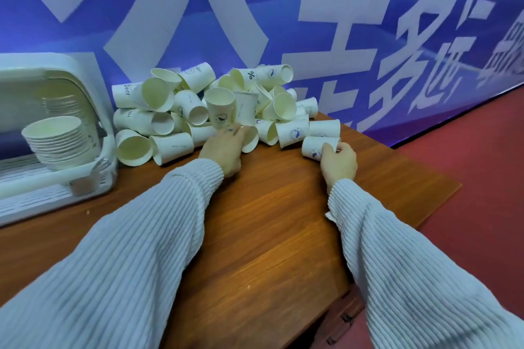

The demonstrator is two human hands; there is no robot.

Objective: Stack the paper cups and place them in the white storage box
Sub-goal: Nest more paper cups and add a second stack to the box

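Looks like the gathering step, w/ most of the job left: a big heap of loose paper cups [215,105] lies jumbled at the far edge of the wooden table [269,221], against the blue banner [312,8]. The right hand [338,163] curls thumb and fingers round one tipped cup [313,147] at the near right fringe of the heap, pinching it by the wall. The left hand [224,150] reaches into the near middle of the pile, fingers on another cup [251,137] lying on its side; can't tell if it's gripped or just touched, since the fingertips are hidden. Next move, I'd guess: lift both, turn them mouth-up the same way and nest one into the other, w/o crushing the thin walls. The white storage box [85,99] sits at the far left, tipped so its opening faces us; inside, a nested stack of cups [56,142] rests already, approx. a dozen rims showing, w/ room beside it.
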